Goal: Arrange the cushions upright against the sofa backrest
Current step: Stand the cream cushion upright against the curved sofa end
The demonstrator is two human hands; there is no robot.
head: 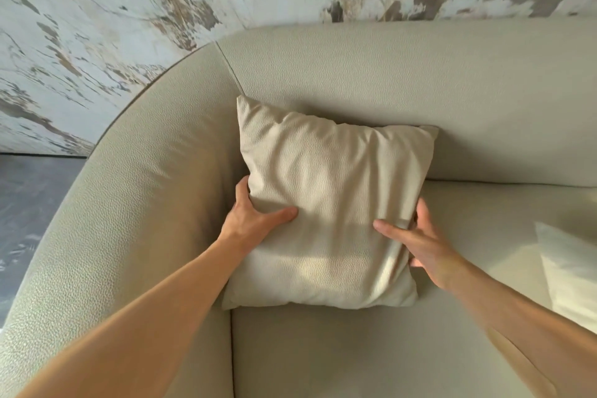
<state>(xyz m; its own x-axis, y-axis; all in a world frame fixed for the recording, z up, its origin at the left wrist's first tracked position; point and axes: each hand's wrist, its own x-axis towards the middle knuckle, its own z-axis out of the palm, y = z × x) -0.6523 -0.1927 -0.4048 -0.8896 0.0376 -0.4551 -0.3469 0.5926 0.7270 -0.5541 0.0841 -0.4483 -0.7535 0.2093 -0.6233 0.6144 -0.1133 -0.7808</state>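
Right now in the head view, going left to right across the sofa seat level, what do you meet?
Sofa armrest → left hand → beige cushion → right hand → a second, paler cushion at the right edge.

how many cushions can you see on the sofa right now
2. One beige cushion leans against the backrest, gripped by the left hand and right hand. A second, paler cushion lies at the right edge, partly cut off; more may sit outside the frame.

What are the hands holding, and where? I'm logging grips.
Both hands, left hand and right hand, grip the square beige textured cushion at its lower side edges.
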